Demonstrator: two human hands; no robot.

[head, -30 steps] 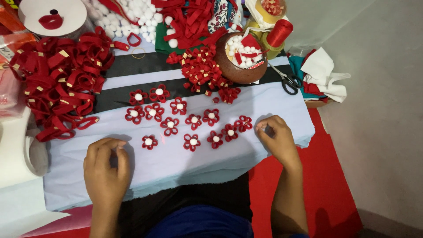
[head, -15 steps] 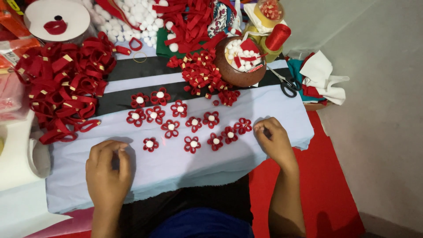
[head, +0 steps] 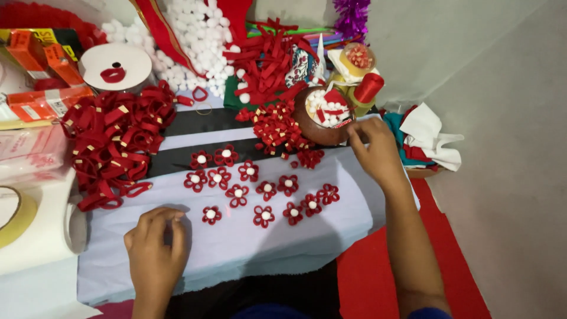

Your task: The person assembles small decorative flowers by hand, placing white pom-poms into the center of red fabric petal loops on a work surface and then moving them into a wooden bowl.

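While my forearms run out of the bottom edge, the pale cloth (head: 248, 254) spreads widest before me, its near end hidden under my left hand (head: 155, 248). That hand rests knuckles-up on the cloth with fingers curled under; whether they pinch anything I cannot tell. The ribbon flowers (head: 260, 186), red with white centres, lie in loose rows just beyond it, the nearest one just beside my fingertips. The heap of red ribbon loops (head: 115, 142) sits to the left. My right hand (head: 373, 150) reaches to the brown bowl (head: 312, 127), fingers bent at its rim; what they grasp is hidden. The bowl holds white pompoms and red ribbon scraps. Small folded ribbon pieces (head: 277, 127) lie beside it.
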